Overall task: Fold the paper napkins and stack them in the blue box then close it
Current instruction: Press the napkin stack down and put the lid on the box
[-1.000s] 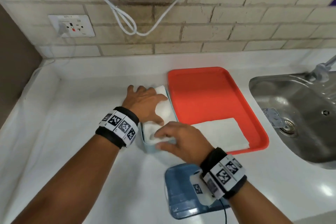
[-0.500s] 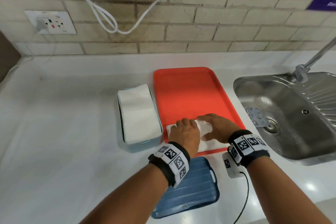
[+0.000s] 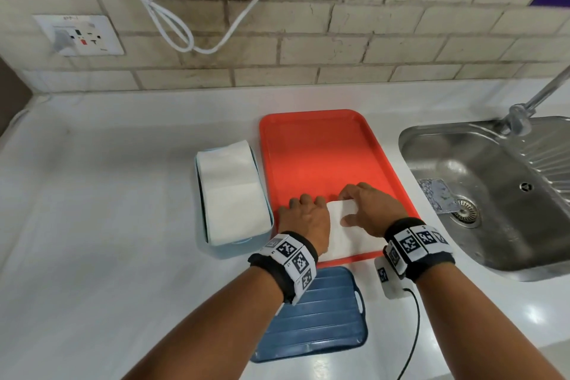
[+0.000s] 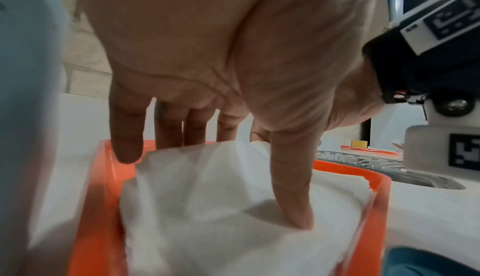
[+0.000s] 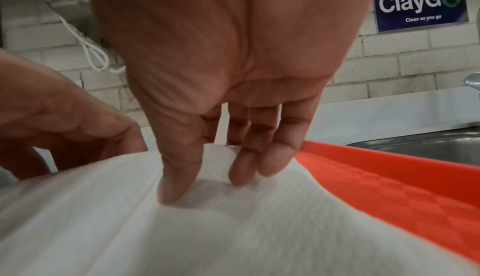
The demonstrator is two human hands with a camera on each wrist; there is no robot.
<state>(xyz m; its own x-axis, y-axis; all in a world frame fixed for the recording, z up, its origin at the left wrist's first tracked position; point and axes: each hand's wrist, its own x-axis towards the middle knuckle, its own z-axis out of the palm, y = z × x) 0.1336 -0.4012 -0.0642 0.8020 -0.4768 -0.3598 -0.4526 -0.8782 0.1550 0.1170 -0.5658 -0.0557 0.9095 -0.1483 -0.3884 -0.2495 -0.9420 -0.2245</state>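
A white paper napkin [image 3: 345, 236] lies at the near end of the orange tray [image 3: 314, 145]. Both hands are on it. My left hand [image 3: 308, 210] holds its left part: in the left wrist view the thumb [image 4: 293, 202] presses the napkin [image 4: 221, 198] while the fingers sit behind its raised far edge. My right hand [image 3: 348, 210] pinches the same far edge, with its thumb [image 5: 179, 182] on top of the napkin [image 5: 233, 229]. Left of the tray stands the open light blue box [image 3: 234, 248], holding stacked folded napkins [image 3: 231, 191]. Its dark blue lid [image 3: 314, 324] lies near the counter's front edge.
A steel sink [image 3: 493, 182] with a tap [image 3: 521, 120] is right of the tray, and a patterned cloth [image 3: 438, 194] lies by its drain. A wall socket [image 3: 80, 35] and a looped white cable [image 3: 172, 31] hang on the brick wall behind the white counter [image 3: 108, 194].
Both hands left the box, where they pressed a napkin down, and moved right to the napkin on the tray. Its far edge is now lifted between the fingers.
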